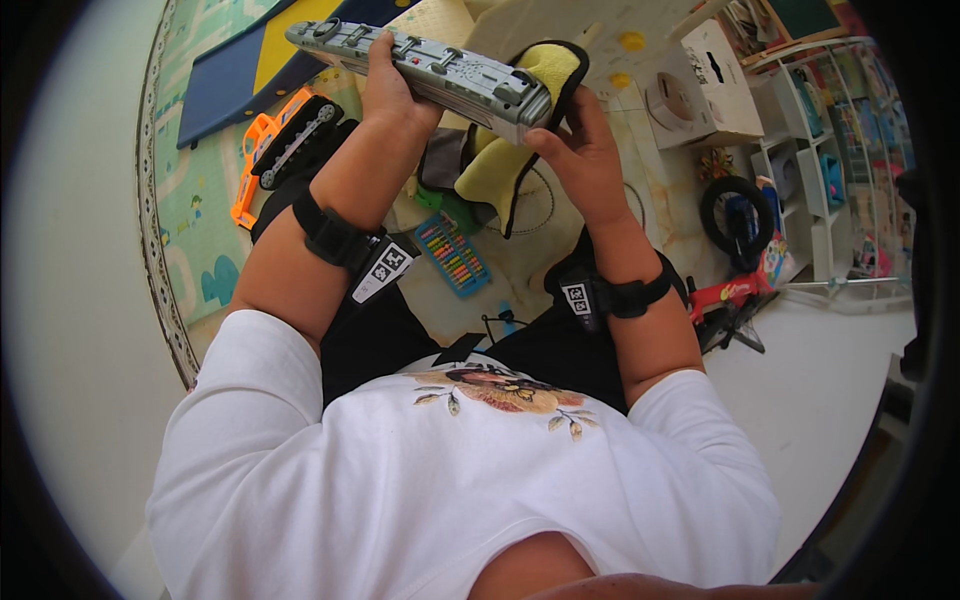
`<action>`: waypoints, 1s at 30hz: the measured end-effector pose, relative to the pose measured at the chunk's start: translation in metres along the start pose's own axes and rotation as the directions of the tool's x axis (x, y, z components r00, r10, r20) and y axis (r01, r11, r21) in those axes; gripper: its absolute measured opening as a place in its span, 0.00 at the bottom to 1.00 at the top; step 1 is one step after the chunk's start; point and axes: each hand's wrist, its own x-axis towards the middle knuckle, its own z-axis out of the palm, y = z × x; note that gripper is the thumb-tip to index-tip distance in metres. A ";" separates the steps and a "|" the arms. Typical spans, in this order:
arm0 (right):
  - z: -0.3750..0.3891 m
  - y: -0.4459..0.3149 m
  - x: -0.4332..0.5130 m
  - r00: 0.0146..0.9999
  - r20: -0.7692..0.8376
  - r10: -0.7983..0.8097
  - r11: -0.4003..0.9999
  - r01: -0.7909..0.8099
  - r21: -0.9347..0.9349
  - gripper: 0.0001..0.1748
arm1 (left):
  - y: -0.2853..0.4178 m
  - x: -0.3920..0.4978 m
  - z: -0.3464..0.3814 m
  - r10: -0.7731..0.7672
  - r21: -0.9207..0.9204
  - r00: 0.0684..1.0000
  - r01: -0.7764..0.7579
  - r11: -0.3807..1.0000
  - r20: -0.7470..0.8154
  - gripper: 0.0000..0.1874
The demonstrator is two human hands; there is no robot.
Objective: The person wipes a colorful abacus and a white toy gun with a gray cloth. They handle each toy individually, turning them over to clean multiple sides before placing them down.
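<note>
A long grey plastic toy vehicle (pixel 457 71), its wheeled underside turned up, is held tilted above my lap. My left hand (pixel 397 90) grips it near the middle, with the thumb over the underside. At its right end, my right hand (pixel 574 146) holds a yellow-green cloth with black edging (pixel 551 67) against the toy; the cloth's lower part hangs down below. An orange toy excavator (pixel 281 150) with black tracks lies on its side, left of my left forearm. Below the hands, a blue-framed toy abacus (pixel 452 255) with coloured beads lies on the floor.
A green patterned play mat (pixel 187 202) spreads at the left, with a blue and yellow panel (pixel 240 75) on it. A white box (pixel 701 90) stands at the upper right. Beside it are a white shelf (pixel 821 172), a black toy tyre (pixel 736 221) and a red children's bicycle (pixel 727 292).
</note>
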 end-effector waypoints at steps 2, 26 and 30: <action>0.003 -0.001 0.000 1.000 0.009 -0.004 0.997 0.004 -0.076 0.32 | -0.001 -0.001 0.000 0.007 -0.001 1.000 -0.007 1.000 0.009 0.25; 0.007 0.002 -0.002 0.997 -0.050 -0.061 0.994 0.056 -0.098 0.21 | 0.001 0.011 -0.006 0.127 -0.033 0.990 -0.129 0.991 -0.063 0.23; 0.005 0.004 -0.002 0.980 -0.055 -0.192 0.893 0.151 -0.423 0.22 | -0.001 0.006 -0.007 0.053 -0.042 0.998 -0.055 0.998 -0.045 0.25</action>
